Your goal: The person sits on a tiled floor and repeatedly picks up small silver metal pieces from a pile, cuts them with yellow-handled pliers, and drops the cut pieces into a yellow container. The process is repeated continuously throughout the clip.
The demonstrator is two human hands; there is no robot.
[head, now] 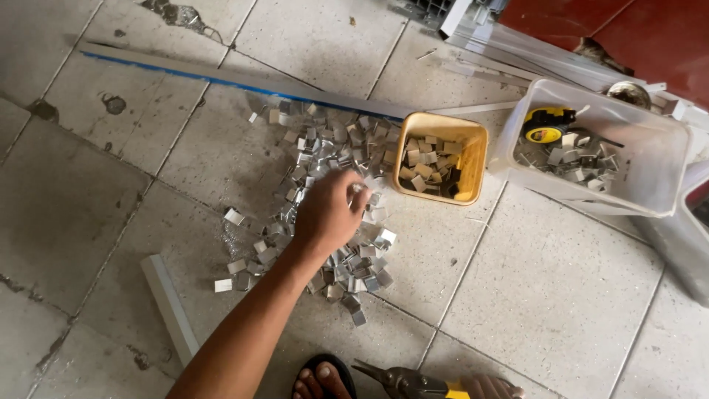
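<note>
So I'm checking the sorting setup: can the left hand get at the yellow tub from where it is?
Probably yes. The left hand rests on the pile of metal clips, and the yellow tub sits just beyond it, open-topped, with nothing standing between them.

We get even, soft daylight, no hard shadows. Small glints off the metal clips. Centre sharp; slight wide-angle stretch and softness toward the edges.

Worn grey tiled floor; red floor beyond.
</note>
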